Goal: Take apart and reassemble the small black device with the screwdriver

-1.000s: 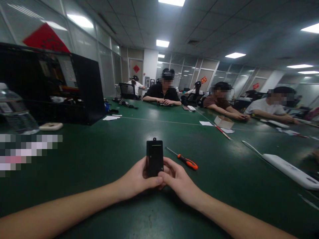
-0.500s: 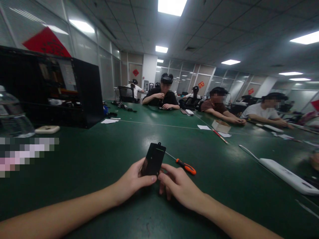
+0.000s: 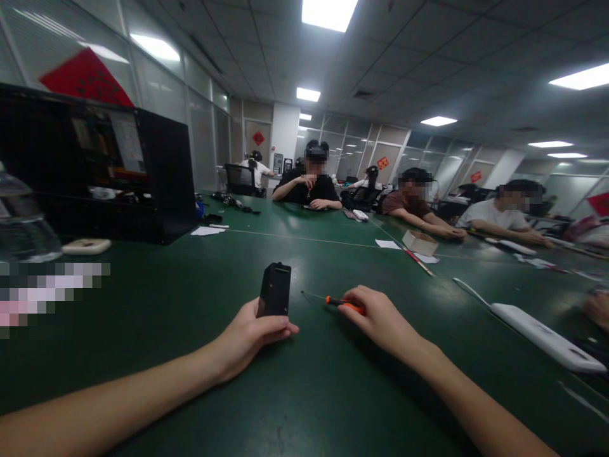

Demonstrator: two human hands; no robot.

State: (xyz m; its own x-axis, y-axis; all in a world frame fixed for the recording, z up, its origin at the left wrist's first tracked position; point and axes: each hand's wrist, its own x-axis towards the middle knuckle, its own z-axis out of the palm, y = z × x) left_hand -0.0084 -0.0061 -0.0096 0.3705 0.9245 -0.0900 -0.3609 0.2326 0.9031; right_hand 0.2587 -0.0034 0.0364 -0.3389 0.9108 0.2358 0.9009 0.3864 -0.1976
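Since a second ago, the right hand (image 3: 380,317) has let go of the small black box (image 3: 275,290) and gone over to the screwdriver (image 3: 334,300). The box now stands on end on the green table (image 3: 304,393), close in front of the person. It could tip or slip, because only the left hand (image 3: 252,336) holds it, low down. That grip is curled tight around the bottom of the box. The right grip lies over the screwdriver's orange handle. I cannot tell if it has closed. A long white thing (image 3: 542,333) lies far right.
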